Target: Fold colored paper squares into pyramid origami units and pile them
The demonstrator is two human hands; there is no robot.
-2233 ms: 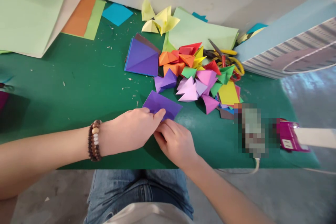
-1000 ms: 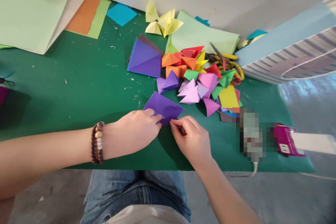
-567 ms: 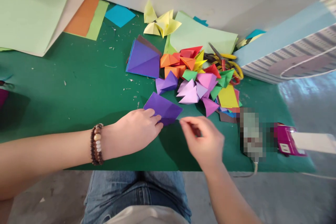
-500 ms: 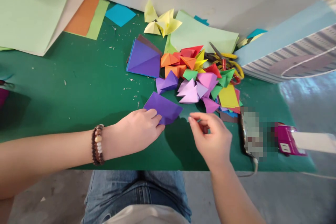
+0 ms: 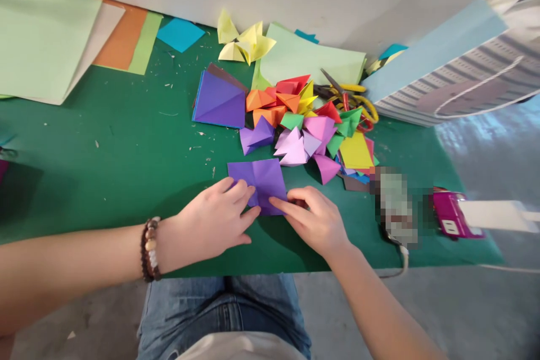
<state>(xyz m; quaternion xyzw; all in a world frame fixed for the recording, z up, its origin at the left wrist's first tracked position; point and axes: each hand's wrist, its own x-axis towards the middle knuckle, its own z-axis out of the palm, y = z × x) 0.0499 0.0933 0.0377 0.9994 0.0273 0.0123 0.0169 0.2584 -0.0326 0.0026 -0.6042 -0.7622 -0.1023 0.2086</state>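
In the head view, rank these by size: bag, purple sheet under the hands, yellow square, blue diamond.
1. Bag
2. Purple sheet, partly covered
3. Yellow square and blue diamond: too alike to rank; the diamond lies farther off.

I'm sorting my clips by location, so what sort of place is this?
Probably a paper-craft work area, judging by the creased purple paper sheet, the folded orange paper pieces and the yellow-handled scissors on the green-topped table.

purple paper [image 5: 270, 179] | squarish, creased down the middle | spread open on green tabletop [image 5: 126, 140]
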